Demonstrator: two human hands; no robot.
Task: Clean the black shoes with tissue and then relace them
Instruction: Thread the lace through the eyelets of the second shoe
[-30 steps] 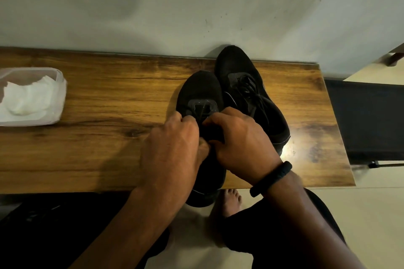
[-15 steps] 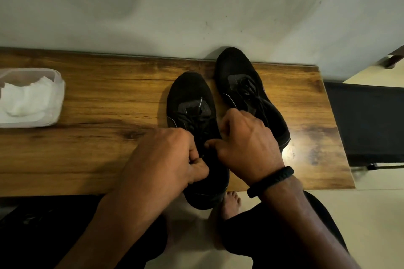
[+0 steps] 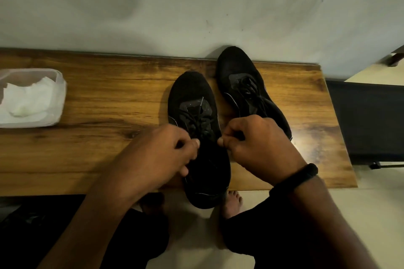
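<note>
Fingers [image 3: 195, 143], left hand [image 3: 161, 155]: curled tight, thumb against forefinger, pinching at the left edge of the lacing. Fingers, right hand [image 3: 258, 144]: likewise curled, tips pinched at the right edge. Each appears to hold one end of the black lace [image 3: 197, 119]. With black on black, the strand inside either pinch cannot be made out.

Item in hand: nearer black knit shoe [image 3: 192, 91], toe to the wall, between the two hands on the brown wood-grain counter [image 3: 109, 105], heel overhanging the near edge. Lace crossings show over the tongue.

Second black knit shoe [image 3: 238, 72]: just beside it on the right, further back, laced.

Also present: translucent plastic tub [image 3: 60, 85], well apart at the counter's left end, holding crumpled white tissue [image 3: 24, 100], and a black wristband [image 3: 295, 176] on the right wrist.

Step, as judged: drawing the lace snug on the nearer shoe. To do it well, pull both ends outward evenly, compare their lengths before tying, and mind the overhanging heel so the shoe does not tip off.

Change from a second ago: the hands then met over the tongue and hid the lacing. They are now parted to either side, with the lacing exposed. The nearer shoe has shifted a little clear of its partner. Tub and second shoe unmoved.
</note>
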